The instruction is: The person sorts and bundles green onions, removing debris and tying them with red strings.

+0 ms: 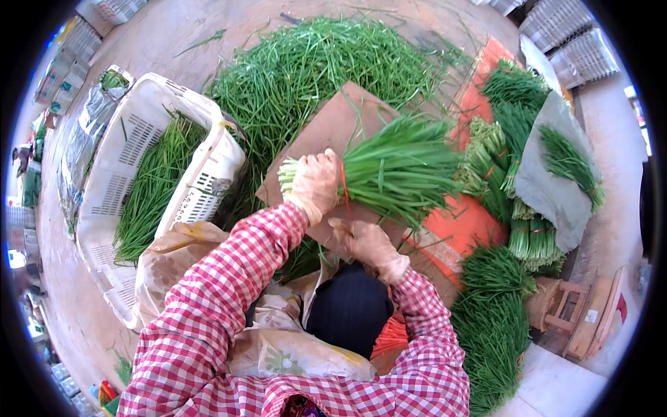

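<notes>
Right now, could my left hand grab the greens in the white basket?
Probably not: the left hand is wrapped around a tied bunch, though the white basket leaves its greens uncovered.

Red-and-white checked sleeves [201,285]

Floor [180,21]: pale brown.
Crates [583,59]: stacked, upper left and right.
Stool [590,316]: wooden, lower right.
Light: bright.

- Head view: from above the checked sleeves [201,292], which enter at the lower edge.
- Faces steeply down, floor [208,17] reaching the upper edge.
- Left hand [316,184] and right hand [368,244] appear close below, near mid-frame.
</notes>
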`<control>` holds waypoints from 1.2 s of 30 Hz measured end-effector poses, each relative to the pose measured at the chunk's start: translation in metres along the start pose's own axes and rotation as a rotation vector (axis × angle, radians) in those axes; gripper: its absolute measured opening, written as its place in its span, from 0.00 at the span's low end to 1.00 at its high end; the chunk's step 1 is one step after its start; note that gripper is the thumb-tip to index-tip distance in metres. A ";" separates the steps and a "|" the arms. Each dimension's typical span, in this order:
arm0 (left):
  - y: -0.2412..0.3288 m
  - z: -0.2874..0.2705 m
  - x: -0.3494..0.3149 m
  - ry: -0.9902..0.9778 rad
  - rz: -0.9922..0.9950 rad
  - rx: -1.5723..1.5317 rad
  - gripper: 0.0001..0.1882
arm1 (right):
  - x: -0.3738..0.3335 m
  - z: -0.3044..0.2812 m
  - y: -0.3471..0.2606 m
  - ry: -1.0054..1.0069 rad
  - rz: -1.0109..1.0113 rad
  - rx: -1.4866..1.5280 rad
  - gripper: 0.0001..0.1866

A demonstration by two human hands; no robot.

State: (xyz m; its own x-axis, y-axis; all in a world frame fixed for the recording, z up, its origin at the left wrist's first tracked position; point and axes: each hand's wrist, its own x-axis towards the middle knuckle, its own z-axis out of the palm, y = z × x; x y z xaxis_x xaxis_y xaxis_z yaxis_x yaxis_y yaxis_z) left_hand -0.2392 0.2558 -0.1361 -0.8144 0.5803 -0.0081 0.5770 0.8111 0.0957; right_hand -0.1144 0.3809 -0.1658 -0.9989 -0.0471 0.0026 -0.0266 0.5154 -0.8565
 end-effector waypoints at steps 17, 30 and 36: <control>0.004 -0.031 -0.057 -0.096 -0.107 0.053 0.71 | 0.098 -0.062 -0.023 0.168 0.059 -0.746 0.13; 0.012 0.006 -0.065 0.073 -0.066 -0.129 0.68 | 0.086 -0.114 -0.092 -0.069 -0.157 -1.064 0.57; -0.012 0.033 -0.078 0.424 0.088 -0.218 0.68 | 0.058 -0.038 -0.006 0.038 -0.206 -1.111 0.35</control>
State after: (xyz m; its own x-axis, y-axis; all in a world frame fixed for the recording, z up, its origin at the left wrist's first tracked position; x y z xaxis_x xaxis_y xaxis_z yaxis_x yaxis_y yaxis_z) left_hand -0.1808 0.2037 -0.1698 -0.7427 0.5284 0.4112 0.6553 0.6998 0.2844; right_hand -0.1741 0.4074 -0.1407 -0.9715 -0.2029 0.1225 -0.1920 0.9767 0.0955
